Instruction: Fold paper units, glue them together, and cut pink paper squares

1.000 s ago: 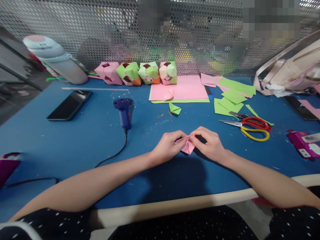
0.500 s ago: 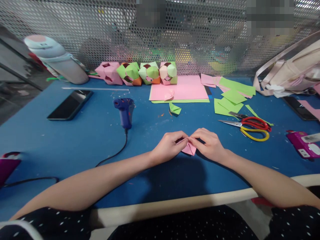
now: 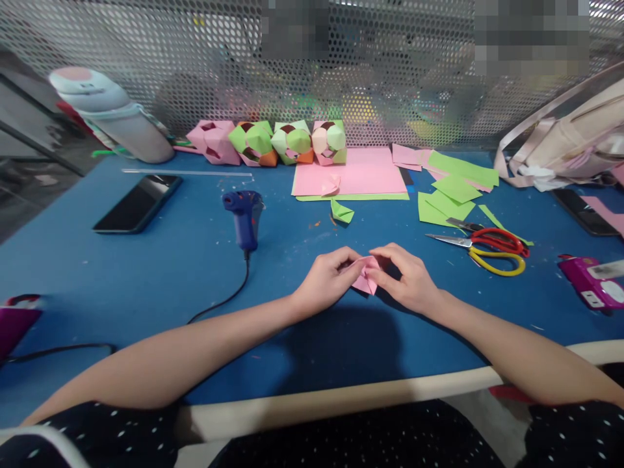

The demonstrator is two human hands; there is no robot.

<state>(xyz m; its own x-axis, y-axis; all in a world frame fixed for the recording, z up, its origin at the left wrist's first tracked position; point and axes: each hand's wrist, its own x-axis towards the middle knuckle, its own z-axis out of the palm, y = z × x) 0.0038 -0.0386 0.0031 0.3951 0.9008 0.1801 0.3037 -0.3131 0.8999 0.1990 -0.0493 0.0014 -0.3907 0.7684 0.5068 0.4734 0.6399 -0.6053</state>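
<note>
Head view: the folded pink paper [image 3: 369,279] is held just above or on the tabletop [image 3: 160,279], in front of the person; whether its underside touches is hard to make out. The left hand [image 3: 325,283] has its grip clamped on the paper, the thumb laid across the near face and covering its left part; the fingertips behind are hidden. The right hand [image 3: 412,283] has its thumb against the paper's right side, the forefinger arched near the top edge; whether this grip is closed on it, I cannot tell. The finer creases are too small to read.

The cord [image 3: 221,302] of the blue glue gun [image 3: 247,221] runs out of sight behind the left forearm [image 3: 195,354]. A pink sheet [image 3: 370,172] covers most of a green sheet [image 3: 351,197], leaving a thin strip showing. Scissors [image 3: 472,244] partly overlap a cutter [image 3: 455,223]. At the picture's edges, a purple object [image 3: 17,328] on the left and a pale bag [image 3: 580,130] on the right are cut off. Behind the perforated screen [image 3: 219,78], shapes stay blurred, with two patches pixelated.
</note>
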